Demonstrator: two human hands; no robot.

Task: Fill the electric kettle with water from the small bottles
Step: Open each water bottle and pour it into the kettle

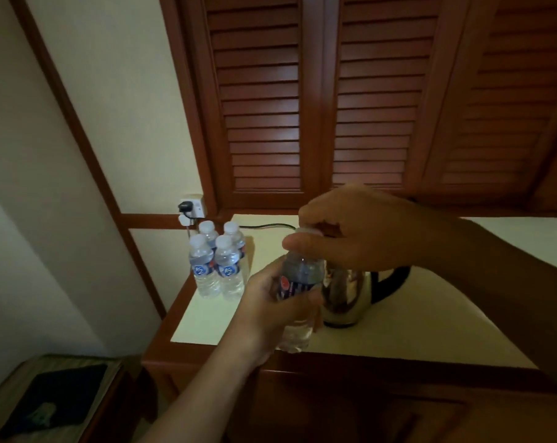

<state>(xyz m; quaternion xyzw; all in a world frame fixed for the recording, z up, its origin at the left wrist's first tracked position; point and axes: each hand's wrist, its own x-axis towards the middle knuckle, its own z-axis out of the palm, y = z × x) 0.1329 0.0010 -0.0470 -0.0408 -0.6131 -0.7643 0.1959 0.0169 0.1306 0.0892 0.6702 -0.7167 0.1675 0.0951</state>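
The left hand (264, 302) has its grip closed around a small bottle (299, 282); the right hand (360, 231) pinches its cap (306, 231). Both partly hide the kettle (344, 302), at 3 o'clock from the bottle. Four capped bottles (216, 266) stand at 9 o'clock on the worktop (414, 330).

I count five small bottles (229, 270) (four standing clustered, one held bottle (302, 270)) and one electric kettle (344, 300).

Head view, forward and down, seemingly close over the dim counter (414, 330).
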